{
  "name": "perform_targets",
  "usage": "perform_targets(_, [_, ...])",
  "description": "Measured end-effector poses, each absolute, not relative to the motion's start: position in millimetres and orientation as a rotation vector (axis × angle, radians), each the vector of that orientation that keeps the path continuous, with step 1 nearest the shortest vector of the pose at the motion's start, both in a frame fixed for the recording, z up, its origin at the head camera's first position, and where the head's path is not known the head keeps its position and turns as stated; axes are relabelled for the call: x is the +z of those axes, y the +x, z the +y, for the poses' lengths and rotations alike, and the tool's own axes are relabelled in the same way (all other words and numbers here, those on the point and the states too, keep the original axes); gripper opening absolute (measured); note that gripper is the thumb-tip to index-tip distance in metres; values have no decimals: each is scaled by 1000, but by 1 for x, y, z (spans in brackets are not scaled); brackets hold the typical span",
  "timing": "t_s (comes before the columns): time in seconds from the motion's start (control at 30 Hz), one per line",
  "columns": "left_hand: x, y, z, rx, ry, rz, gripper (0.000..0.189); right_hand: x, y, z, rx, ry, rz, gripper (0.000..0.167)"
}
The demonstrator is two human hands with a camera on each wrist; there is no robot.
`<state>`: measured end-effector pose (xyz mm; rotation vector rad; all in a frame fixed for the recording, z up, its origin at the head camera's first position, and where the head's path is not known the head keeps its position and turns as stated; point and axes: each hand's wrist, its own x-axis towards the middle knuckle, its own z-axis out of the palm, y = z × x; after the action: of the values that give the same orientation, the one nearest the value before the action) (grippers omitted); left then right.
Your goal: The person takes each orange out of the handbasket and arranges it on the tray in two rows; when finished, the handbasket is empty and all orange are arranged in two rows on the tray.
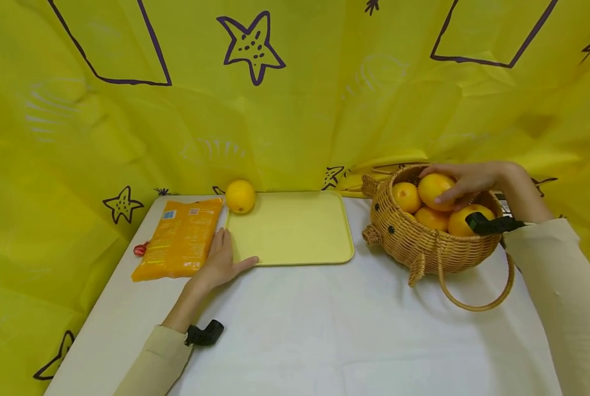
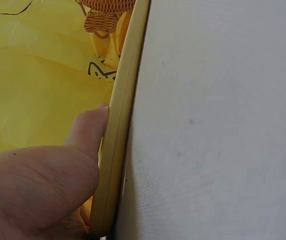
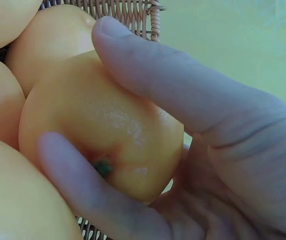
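My right hand point(image 1: 478, 179) grips an orange point(image 1: 436, 190) at the top of a wicker basket point(image 1: 409, 247) shaped like a pig. In the right wrist view, thumb and fingers curl round the orange point(image 3: 103, 125), whose green stem end shows. Several other oranges lie beneath and beside it in the basket. At the near left corner of a pale yellow tray point(image 1: 292, 228) rests my left hand point(image 1: 218, 261), fingers along its left side and thumb on its front edge. One orange point(image 1: 240, 196) sits at the tray's far left corner. The left wrist view shows the thumb against the tray's rim point(image 2: 115, 130).
An orange plastic packet point(image 1: 181, 239) lies left of the tray, close to the left hand. Beyond it is a small red wrapped item point(image 1: 140, 249). The basket's looped handle point(image 1: 478, 308) hangs toward the front. A yellow patterned cloth point(image 1: 295, 110) stands behind the white table point(image 1: 324, 330).
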<state>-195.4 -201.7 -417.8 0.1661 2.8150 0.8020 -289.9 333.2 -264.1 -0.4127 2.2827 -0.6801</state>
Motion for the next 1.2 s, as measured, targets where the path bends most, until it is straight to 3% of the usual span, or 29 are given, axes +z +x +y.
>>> perform_targets(1.2, [-418, -195, -203, 824, 170, 2813, 116, -274, -292, 338, -727, -316, 2259, 83])
